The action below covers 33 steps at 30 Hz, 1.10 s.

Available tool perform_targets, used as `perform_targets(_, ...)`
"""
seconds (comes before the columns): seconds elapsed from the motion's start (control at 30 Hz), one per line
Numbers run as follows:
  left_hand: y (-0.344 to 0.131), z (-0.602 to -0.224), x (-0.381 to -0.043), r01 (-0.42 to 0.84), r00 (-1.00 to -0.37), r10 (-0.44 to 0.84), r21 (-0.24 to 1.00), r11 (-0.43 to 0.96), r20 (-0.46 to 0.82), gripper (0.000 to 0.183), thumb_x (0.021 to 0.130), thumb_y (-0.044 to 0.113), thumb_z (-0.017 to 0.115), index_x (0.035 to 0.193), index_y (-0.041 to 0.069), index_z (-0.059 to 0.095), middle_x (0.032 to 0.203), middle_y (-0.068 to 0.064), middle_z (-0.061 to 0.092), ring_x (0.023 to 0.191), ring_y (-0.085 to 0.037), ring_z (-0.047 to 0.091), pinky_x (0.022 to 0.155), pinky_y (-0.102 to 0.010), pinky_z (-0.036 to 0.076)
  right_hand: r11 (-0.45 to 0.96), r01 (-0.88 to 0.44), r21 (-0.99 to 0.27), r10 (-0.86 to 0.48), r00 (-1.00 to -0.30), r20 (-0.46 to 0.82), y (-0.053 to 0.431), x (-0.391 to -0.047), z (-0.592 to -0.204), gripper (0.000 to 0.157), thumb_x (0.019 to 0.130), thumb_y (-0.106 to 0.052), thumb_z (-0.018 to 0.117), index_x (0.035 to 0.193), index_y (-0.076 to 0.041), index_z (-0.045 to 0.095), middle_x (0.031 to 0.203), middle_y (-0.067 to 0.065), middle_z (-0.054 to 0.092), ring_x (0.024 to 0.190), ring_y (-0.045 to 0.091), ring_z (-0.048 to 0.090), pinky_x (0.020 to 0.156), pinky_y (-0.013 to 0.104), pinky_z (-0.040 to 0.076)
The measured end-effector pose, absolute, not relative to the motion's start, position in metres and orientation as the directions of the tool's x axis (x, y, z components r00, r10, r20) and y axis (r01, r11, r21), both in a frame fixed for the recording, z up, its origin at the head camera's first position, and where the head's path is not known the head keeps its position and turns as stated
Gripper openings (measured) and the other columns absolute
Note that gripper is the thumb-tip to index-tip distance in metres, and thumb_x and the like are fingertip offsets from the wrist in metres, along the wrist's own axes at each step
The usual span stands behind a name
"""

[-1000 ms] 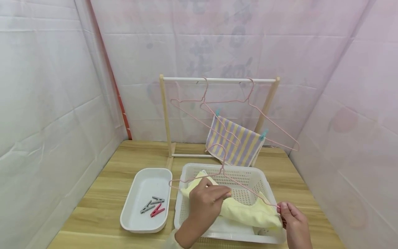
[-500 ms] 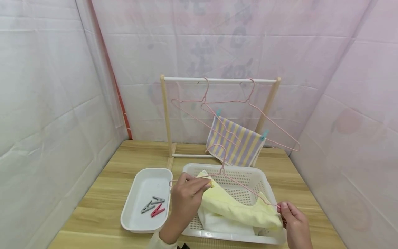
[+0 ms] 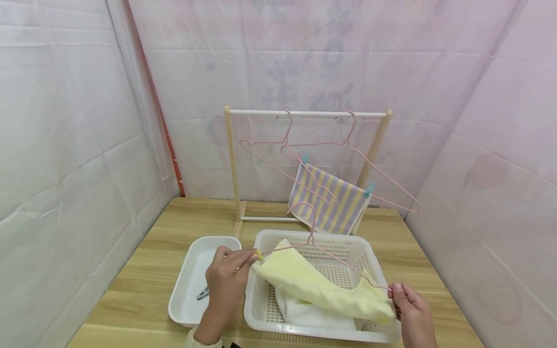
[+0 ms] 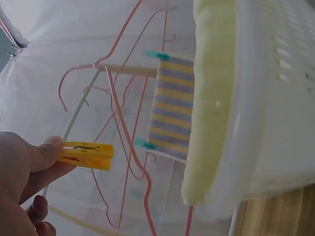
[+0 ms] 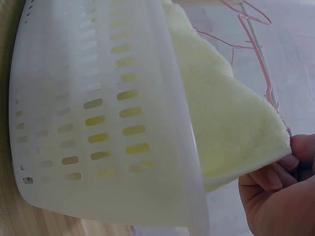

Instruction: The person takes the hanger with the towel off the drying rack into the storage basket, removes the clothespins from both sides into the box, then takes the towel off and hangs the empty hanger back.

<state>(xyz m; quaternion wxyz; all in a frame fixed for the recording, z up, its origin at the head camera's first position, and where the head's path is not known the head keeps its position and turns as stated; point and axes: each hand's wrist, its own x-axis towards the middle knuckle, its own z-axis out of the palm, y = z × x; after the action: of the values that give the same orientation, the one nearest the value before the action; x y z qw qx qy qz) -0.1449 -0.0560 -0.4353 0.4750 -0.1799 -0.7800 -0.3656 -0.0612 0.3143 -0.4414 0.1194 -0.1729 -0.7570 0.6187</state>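
Note:
In the left wrist view, a yellow clothespin [image 4: 88,155] is pinched between thumb and forefinger of my left hand [image 4: 34,172]. In the head view, that hand [image 3: 228,278] is at the left end of a pink wire hanger [image 3: 311,239], partly covering the white tray. My right hand [image 3: 411,309] holds the hanger's right end together with a corner of a pale yellow towel [image 3: 330,292]. This towel hangs below the hanger, sagging over the white basket [image 3: 322,332]. In the right wrist view, fingertips grip the towel's corner [image 5: 283,140].
A folded white cloth [image 3: 309,314] lies in the basket. The white tray [image 3: 184,290] stands left of it, with a grey clothespin [image 3: 202,293] showing. Behind, a rack [image 3: 313,114] bears two pink hangers, one with a striped towel [image 3: 332,198] held by teal clothespins.
My left hand has moved left with the yellow clothespin, from over the basket to the hanger's left end. More of the yellow towel shows. The right hand has stayed put.

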Motion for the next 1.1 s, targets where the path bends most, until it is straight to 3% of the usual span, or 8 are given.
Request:
perform_targets(0.17,-0.082,-0.447,-0.149,0.514,-0.533,-0.085,0.402,0.757,0.842,0.020,0.070,0.017,0.089,0.089,0.017,0.083,0.084,0.008,0.078,0.069,-0.007,0.047,0.048,-0.017,0.037,0.188,0.111,-0.976,0.405,-0.914,-0.026,0.313,-0.061,-0.441,0.044,0.108,-0.030,0.045,0.095,0.010,0.056,0.078,-0.003,0.056,0.068,0.010,0.052,0.059,0.025,0.046)
perform_targets(0.43,-0.109,-0.469,-0.156,0.325,-0.663,-0.110,0.417,0.849,0.740,0.021,0.069,0.021,0.091,0.088,0.023,0.083,0.082,0.010,0.076,0.069,-0.006,0.045,0.047,-0.021,0.031,0.196,0.117,-0.974,0.411,-0.911,-0.026,0.313,-0.061,-0.441,0.040,0.108,-0.028,0.044,0.091,0.005,0.058,0.077,-0.004,0.056,0.067,0.010,0.051,0.058,0.025,0.045)
perform_targets(0.7,-0.116,-0.482,-0.164,0.240,-0.761,-0.121,0.451,0.860,0.637,0.016,0.074,0.021,0.089,0.088,0.022,0.083,0.081,0.007,0.075,0.068,-0.008,0.043,0.047,-0.021,0.029,0.189,0.134,-0.973,0.422,-0.905,-0.043,0.312,-0.061,-0.441,0.041,0.108,-0.029,0.044,0.093,0.007,0.057,0.078,-0.005,0.057,0.068,0.010,0.053,0.059,0.025,0.046)
perform_targets(0.97,-0.123,-0.491,-0.167,0.136,-0.858,-0.149,0.498,0.856,0.492,0.016,0.078,0.021,0.086,0.094,0.019,0.083,0.076,-0.001,0.056,0.070,-0.013,0.041,0.050,-0.025,0.031,0.177,0.089,-0.980,0.409,-0.913,-0.009,0.312,-0.059,-0.442,0.038,0.108,-0.025,0.045,0.088,0.004,0.058,0.075,-0.004,0.055,0.065,0.010,0.050,0.056,0.025,0.043)
perform_targets(1.1,-0.126,-0.497,-0.170,0.105,-0.876,-0.145,0.475,0.874,0.460,0.017,0.079,0.021,0.086,0.095,0.018,0.082,0.075,-0.002,0.061,0.070,-0.015,0.042,0.051,-0.027,0.031,0.178,0.090,-0.980,0.405,-0.914,-0.010,0.312,-0.059,-0.440,0.038,0.108,-0.025,0.045,0.088,0.004,0.058,0.076,-0.004,0.055,0.066,0.010,0.050,0.057,0.025,0.043)
